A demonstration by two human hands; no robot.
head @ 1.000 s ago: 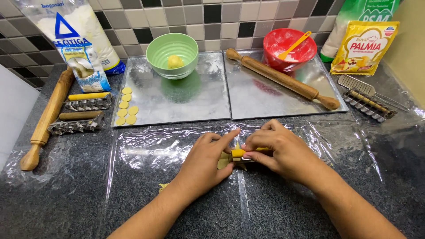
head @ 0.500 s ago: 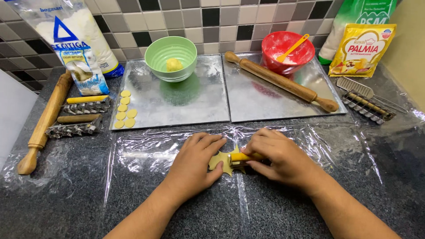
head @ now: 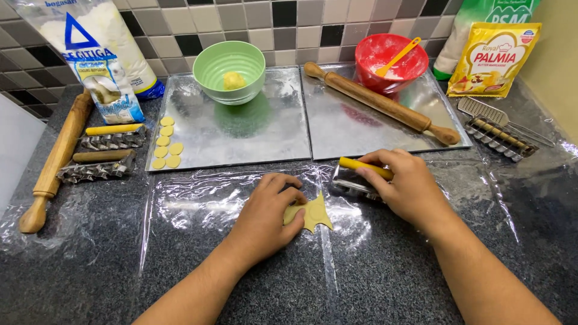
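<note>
The right hand (head: 404, 188) has drawn the yellow-handled cutter (head: 359, 176) right, off the dough piece (head: 313, 213), which now lies uncovered beside the left hand (head: 265, 216).

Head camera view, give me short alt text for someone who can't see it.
On clear plastic sheet over a dark granite counter, the left hand presses a flat piece of yellow dough while the right hand holds a yellow-handled metal cutter beside it. Behind are two metal trays, one bearing small dough rounds and a green bowl.
</note>
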